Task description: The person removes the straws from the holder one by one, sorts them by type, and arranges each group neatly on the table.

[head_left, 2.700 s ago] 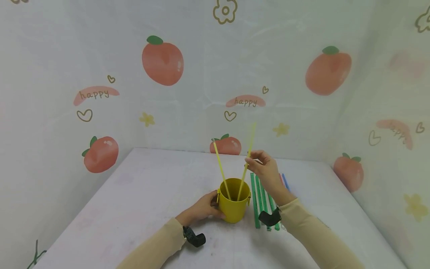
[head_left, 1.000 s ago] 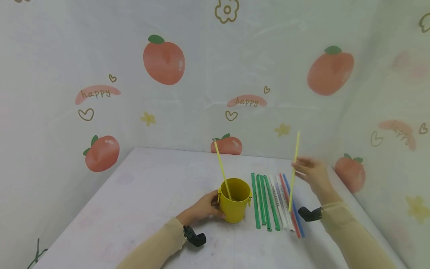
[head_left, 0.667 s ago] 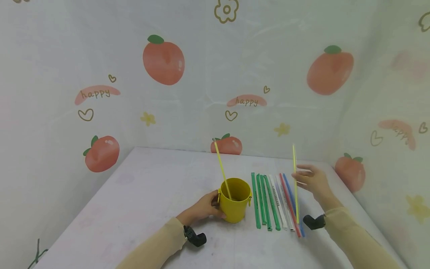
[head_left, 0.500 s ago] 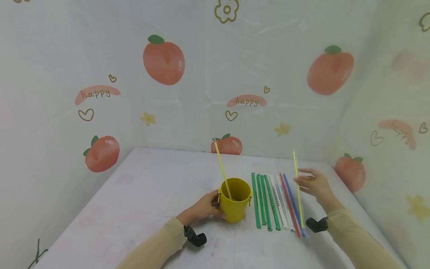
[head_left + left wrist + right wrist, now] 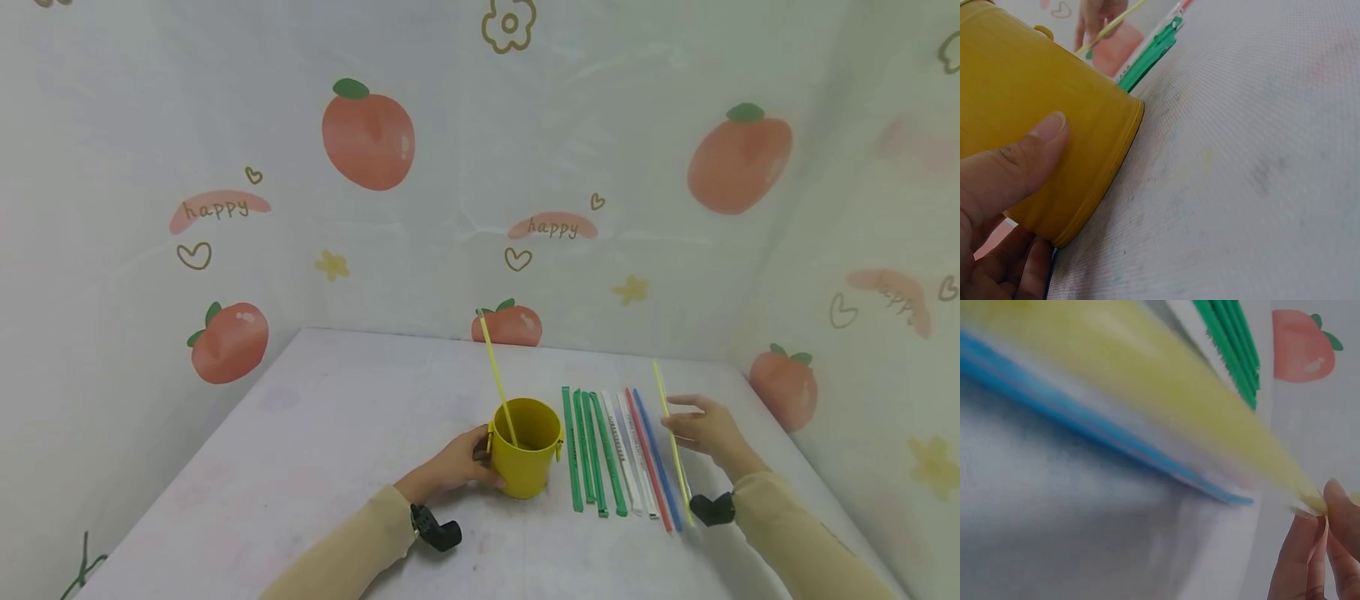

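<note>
My left hand holds a small yellow bucket by its left side. In the left wrist view the thumb lies along the bucket's wall, with fingers partly hidden under its base. One yellow straw leans inside, its top tilted left. At the right, my right hand pinches another yellow straw between thumb and fingers, low over the table beside the blue straw. Whether its lower end touches the table, I cannot tell. In the right wrist view this straw is large and blurred.
Several green-wrapped straws lie in a row right of the bucket. Beside them lie white-wrapped straws and a red straw. A white cloth with fruit prints hangs behind the white tabletop.
My right hand carried the yellow straw from above the bucket to the right, then lowered it beyond the blue straw. The left hand and bucket stayed in place.
</note>
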`<action>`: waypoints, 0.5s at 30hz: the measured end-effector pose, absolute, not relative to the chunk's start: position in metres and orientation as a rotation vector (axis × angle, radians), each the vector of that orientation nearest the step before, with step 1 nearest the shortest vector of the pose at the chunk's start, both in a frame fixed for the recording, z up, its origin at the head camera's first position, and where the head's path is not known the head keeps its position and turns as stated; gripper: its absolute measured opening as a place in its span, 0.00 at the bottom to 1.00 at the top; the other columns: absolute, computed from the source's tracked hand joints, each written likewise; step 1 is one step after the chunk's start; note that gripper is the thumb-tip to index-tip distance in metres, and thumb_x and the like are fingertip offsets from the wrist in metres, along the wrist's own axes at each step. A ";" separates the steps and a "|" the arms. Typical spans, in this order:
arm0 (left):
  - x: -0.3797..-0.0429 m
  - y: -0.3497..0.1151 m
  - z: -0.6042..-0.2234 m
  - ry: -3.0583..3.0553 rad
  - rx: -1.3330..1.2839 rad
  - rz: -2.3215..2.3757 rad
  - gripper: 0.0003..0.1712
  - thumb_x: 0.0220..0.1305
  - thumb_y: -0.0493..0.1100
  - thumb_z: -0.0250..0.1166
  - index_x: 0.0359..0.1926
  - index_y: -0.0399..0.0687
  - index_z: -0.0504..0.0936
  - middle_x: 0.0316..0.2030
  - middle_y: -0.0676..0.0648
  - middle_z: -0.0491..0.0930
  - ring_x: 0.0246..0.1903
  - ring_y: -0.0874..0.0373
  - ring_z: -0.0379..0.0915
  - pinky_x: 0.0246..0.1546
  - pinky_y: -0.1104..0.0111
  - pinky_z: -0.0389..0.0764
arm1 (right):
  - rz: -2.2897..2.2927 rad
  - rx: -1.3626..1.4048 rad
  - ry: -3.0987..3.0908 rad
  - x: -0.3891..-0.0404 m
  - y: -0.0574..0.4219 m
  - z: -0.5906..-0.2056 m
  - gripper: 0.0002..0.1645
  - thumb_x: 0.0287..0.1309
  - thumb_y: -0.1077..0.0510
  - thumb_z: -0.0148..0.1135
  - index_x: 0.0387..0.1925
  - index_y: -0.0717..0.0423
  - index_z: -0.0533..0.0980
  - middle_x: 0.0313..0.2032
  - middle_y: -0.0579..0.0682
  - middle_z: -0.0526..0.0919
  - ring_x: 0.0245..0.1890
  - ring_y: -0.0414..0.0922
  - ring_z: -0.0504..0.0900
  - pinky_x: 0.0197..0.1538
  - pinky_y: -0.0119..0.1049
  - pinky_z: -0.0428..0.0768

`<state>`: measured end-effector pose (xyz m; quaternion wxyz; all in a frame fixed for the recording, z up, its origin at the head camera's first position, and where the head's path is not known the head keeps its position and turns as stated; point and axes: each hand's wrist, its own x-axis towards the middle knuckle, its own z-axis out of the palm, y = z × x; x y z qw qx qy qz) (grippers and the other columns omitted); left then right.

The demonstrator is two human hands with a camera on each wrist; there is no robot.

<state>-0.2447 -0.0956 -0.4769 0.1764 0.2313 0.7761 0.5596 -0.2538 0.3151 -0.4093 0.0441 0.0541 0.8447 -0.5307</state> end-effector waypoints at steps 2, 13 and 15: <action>-0.245 -0.095 -0.477 2.197 0.654 1.582 0.48 0.50 0.37 0.75 0.71 0.48 0.61 0.68 0.48 0.66 0.67 0.48 0.63 0.69 0.55 0.65 | -1.611 0.186 2.580 -0.254 0.316 -0.412 0.41 0.59 0.59 0.66 0.67 0.71 0.58 0.38 0.51 0.84 0.36 0.36 0.84 0.45 0.38 0.86; -0.246 -0.096 -0.479 2.185 0.655 1.592 0.48 0.50 0.37 0.75 0.71 0.48 0.61 0.67 0.48 0.67 0.67 0.49 0.64 0.68 0.56 0.66 | -1.552 0.264 2.557 -0.262 0.325 -0.428 0.38 0.60 0.62 0.64 0.66 0.73 0.58 0.49 0.73 0.77 0.37 0.43 0.85 0.43 0.38 0.86; -0.246 -0.096 -0.479 2.185 0.653 1.590 0.49 0.50 0.37 0.75 0.71 0.48 0.61 0.68 0.49 0.67 0.67 0.49 0.64 0.68 0.56 0.66 | -1.555 0.256 2.554 -0.264 0.327 -0.430 0.37 0.59 0.64 0.64 0.65 0.74 0.58 0.44 0.68 0.81 0.35 0.41 0.84 0.41 0.38 0.87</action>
